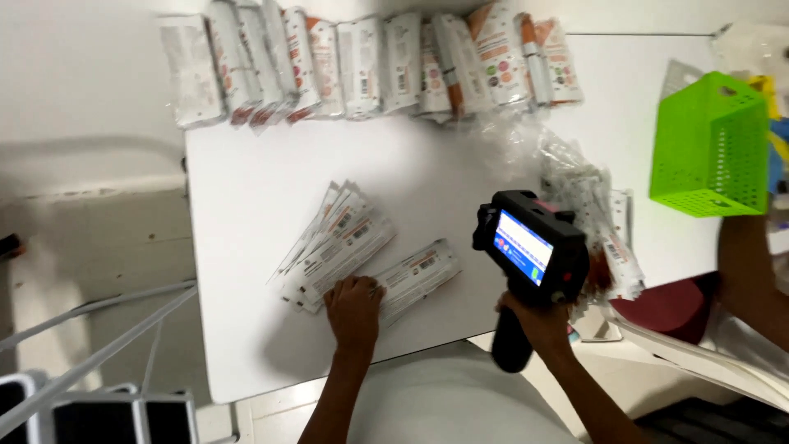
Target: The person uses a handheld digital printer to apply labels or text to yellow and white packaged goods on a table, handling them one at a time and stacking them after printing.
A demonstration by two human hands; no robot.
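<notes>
Left hand [353,308] presses flat on a sachet [415,275] on the tabletop [246,205]; right hand [538,316], grip wrapped round a handheld printer [530,255], hovers to its right, seemingly mid-marking.

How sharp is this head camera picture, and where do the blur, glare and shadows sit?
Head view: soft all over from motion blur, worst on the row of packets along the table's far edge and the green basket. The white table is bright, nearly washed out at top right. The handheld device's screen glows. The left hand throws a faint shadow; the right hand grips the handle.
</notes>
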